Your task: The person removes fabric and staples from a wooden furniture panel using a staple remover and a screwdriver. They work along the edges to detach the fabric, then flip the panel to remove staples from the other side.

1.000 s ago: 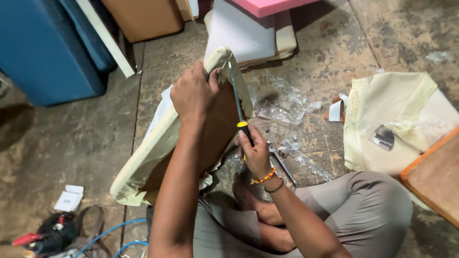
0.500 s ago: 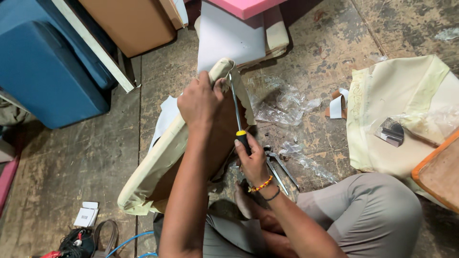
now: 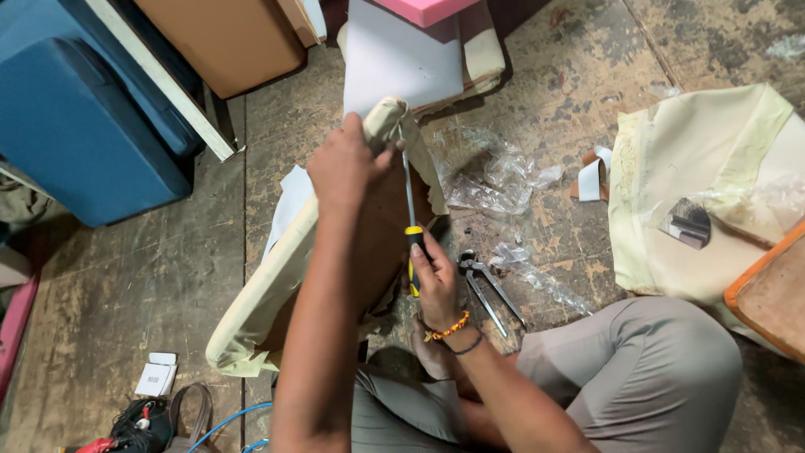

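Left hand [image 3: 342,166] clamps the cushion [image 3: 277,285] top upright, steadying it while right hand [image 3: 434,281] closes around the screwdriver [image 3: 410,220], tip near those fingers.

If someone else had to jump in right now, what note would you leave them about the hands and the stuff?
Left hand: grips the top corner of the cream-covered seat cushion, held up on edge.
Right hand: holds the yellow-and-black screwdriver, its tip up under the fabric at that corner.
Nearby: pincers lie on the floor by the right knee; clear plastic wrap lies beyond.
Done: another cream cover already lies loose on the right.
Left: this cushion's cover is still on.
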